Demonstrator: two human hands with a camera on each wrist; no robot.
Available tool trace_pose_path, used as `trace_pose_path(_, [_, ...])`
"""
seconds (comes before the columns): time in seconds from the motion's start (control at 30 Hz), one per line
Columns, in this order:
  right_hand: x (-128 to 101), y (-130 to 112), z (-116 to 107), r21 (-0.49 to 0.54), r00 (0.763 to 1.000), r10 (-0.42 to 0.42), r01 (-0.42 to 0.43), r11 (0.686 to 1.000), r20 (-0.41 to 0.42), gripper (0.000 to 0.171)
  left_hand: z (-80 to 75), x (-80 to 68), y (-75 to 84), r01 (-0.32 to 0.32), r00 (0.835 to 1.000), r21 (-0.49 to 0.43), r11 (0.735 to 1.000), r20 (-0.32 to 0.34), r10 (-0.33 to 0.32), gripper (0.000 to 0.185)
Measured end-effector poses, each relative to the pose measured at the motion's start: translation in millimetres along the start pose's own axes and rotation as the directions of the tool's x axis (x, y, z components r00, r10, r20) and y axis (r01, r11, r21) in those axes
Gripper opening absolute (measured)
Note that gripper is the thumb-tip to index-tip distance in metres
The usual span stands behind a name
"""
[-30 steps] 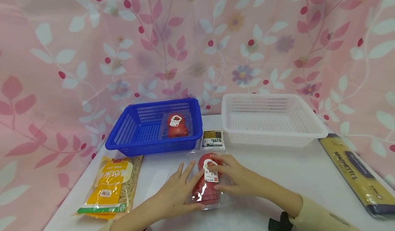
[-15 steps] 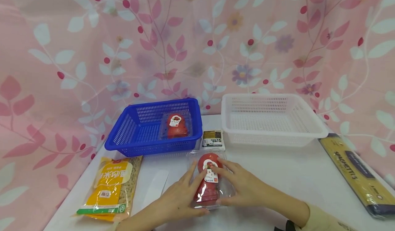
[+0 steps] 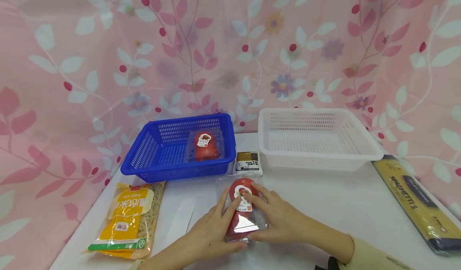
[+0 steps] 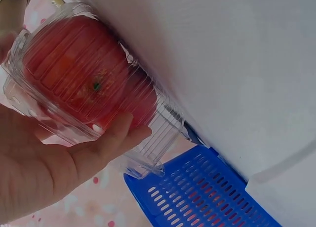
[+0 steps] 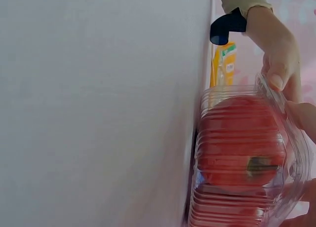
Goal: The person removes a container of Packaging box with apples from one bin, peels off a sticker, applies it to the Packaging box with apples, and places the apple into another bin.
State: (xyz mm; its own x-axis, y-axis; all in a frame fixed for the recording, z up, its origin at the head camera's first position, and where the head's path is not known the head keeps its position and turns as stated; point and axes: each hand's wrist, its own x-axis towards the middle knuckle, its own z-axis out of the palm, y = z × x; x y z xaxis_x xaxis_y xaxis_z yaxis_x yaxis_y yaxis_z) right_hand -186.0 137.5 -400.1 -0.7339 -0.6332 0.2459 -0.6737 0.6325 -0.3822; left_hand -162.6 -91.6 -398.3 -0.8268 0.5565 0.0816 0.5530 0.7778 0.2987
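Note:
A clear plastic box of tomatoes (image 3: pixel 242 222) with a white label on its lid lies near the front of the table in the head view. My left hand (image 3: pixel 212 232) holds it from the left, fingertips on the lid and thumb at the near end. In the left wrist view, other fingers (image 4: pixel 116 138) bend along the box's ribbed side. From the right, my right hand (image 3: pixel 279 218) holds the same box, fingers over the lid and thumb near its front edge. The ribbed wall and a tomato (image 5: pixel 242 143) with its stem show in the right wrist view.
Behind stand a blue basket (image 3: pixel 144 168) with another tomato box (image 3: pixel 206 146) in it and a white basket (image 3: pixel 320 158). A small packet (image 3: pixel 248 162) lies between them. At left is a yellow macaroni bag (image 3: pixel 127 222), at right a spaghetti pack (image 3: pixel 414 202). A white strip (image 3: pixel 181 218) lies left of centre.
My left fingers have drawn closer together along the box's left side, and my right fingers have shifted slightly on the lid. The tomato box has hardly moved.

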Motion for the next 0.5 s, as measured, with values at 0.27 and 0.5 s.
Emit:
trace_pose_path(0.27, [2.7, -6.1, 0.3, 0.014, 1.0, -0.009, 0.01, 1.0, -0.021, 0.084, 0.0, -0.9, 0.0, -0.004, 0.998, -0.09, 0.996, -0.058, -0.002, 0.101])
trace_pose_path(0.5, [4.7, -9.1, -0.1, 0.011, 0.998, -0.04, 0.041, 0.999, -0.044, 0.083, -7.2, -0.8, 1.2, 0.015, 0.999, -0.103, 0.995, -0.038, -0.019, 0.107])
